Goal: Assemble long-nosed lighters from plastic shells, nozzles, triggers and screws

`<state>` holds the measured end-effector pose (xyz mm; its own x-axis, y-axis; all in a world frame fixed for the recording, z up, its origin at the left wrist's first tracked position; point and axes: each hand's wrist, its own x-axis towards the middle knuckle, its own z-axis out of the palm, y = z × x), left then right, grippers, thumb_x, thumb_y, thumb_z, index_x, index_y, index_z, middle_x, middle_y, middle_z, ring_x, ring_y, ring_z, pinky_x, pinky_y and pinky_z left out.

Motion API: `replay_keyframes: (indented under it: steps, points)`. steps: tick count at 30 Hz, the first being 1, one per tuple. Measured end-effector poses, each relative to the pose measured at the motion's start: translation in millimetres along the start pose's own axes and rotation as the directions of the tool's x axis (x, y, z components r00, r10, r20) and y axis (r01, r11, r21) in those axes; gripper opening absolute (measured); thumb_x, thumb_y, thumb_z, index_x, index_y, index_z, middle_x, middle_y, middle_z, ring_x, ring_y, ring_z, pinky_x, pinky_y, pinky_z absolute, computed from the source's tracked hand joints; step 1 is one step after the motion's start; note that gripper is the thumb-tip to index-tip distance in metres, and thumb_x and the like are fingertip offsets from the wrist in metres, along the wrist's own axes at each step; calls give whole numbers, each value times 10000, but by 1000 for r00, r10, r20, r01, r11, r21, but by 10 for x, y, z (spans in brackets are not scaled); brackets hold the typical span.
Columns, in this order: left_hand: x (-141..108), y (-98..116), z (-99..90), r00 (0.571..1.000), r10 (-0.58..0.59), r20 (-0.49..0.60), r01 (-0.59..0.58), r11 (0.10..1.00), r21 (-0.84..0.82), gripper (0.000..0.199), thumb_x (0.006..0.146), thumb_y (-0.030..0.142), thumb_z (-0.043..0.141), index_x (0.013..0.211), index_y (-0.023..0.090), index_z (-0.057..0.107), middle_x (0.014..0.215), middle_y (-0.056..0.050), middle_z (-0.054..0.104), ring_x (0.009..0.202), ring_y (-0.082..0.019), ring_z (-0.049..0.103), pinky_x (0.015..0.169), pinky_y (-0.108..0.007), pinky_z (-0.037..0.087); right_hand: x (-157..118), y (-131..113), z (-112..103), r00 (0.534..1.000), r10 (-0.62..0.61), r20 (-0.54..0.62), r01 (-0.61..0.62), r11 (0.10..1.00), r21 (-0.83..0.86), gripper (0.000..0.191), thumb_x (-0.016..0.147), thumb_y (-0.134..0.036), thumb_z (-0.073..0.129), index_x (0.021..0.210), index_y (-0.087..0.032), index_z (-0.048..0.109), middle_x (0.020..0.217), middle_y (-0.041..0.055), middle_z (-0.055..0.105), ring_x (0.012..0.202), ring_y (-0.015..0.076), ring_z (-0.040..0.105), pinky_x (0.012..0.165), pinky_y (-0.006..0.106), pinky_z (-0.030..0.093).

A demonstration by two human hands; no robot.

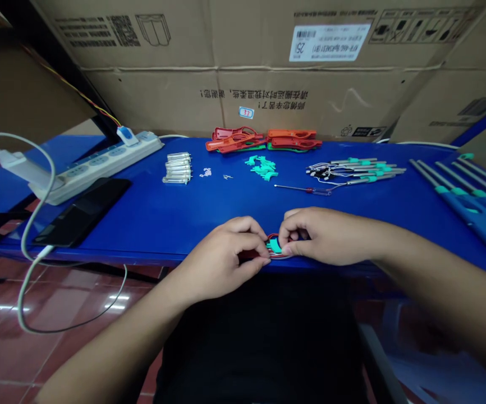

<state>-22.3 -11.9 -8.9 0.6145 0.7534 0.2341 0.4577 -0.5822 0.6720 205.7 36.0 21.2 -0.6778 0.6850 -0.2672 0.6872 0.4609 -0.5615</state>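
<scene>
the blue tabletop (221, 207) carries a white power strip (100, 165) and a black phone (83, 210) at its left, then clear tubes (178, 168), tiny pink bits (206, 172) and small pins (228, 177). orange and red plastic shells (237, 140) lie along the back, with teal pieces (263, 167) in front of them. a screwdriver (302, 190), wired metal rods (358, 169) and blue handled tools (474, 210) lie towards the right.

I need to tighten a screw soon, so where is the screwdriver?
In the head view, the screwdriver lies right of centre, just below the black-and-white wires.
</scene>
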Motion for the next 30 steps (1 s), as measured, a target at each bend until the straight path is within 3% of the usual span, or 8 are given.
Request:
replay_keyframes:
  steps: [4,9,13,16,19,21,24,30]
  points:
    - [-23,14,16,999,-12,-40,14,998,53,71,883,173,674,940,210,695,1038,-16,623,983,-158,583,875,-308,475,-45,-31,58,993,47,-109,-45,999,16,136,864,-284,643,856,-230,767,843,11,656,685,130,565,607,268,407]
    - [-75,37,47,987,-8,-163,44,975,218,293,855,261,739,1132,225,649,1092,-23,666,1067,-215,556,935,-394,450,-158,-69,158,971,23,-239,-16,999,32,173,887,-288,636,844,-236,795,833,15,674,680,126,593,606,269,411]
    - [-127,15,70,974,4,-225,60,959,277,252,872,342,738,1071,201,675,1035,-30,694,964,-196,596,865,-373,484,-183,-69,196,957,-34,-287,39,999,10,174,902,-272,628,878,-240,797,845,12,679,698,123,609,628,270,429]
    - [-147,-21,87,966,84,-245,-2,949,316,212,892,341,717,1026,177,703,978,-44,704,910,-191,603,830,-364,502,-188,-59,230,944,-58,-324,54,998,-21,173,911,-263,621,919,-243,792,856,15,690,750,141,624,670,282,450]
    - [-147,-46,92,964,139,-224,-47,927,372,208,910,336,693,1030,170,725,973,-59,711,894,-204,610,811,-382,511,-202,-60,272,914,-133,-384,103,990,-99,242,917,-214,604,1108,-244,750,922,29,712,868,177,631,765,311,468]
    - [-145,-52,89,965,146,-219,-50,919,391,216,918,345,681,1038,173,735,978,-65,713,892,-210,616,800,-388,516,-211,-68,294,903,-221,-368,165,970,-178,326,938,-179,560,1227,-243,697,968,44,712,918,193,614,810,336,461]
    - [-145,-56,83,962,163,-221,-66,918,390,221,926,350,671,1045,177,741,966,-67,716,885,-206,622,806,-387,522,-211,-84,308,913,-301,-277,214,929,-302,355,966,-153,488,1257,-222,680,938,63,685,863,205,565,787,359,436]
    - [-149,-81,97,959,165,-230,-78,936,344,208,919,342,684,1041,181,737,965,-63,717,893,-195,628,820,-366,523,-186,-93,316,934,-294,-204,209,910,-357,342,954,-113,464,1193,-183,698,895,70,634,807,202,501,742,352,393]
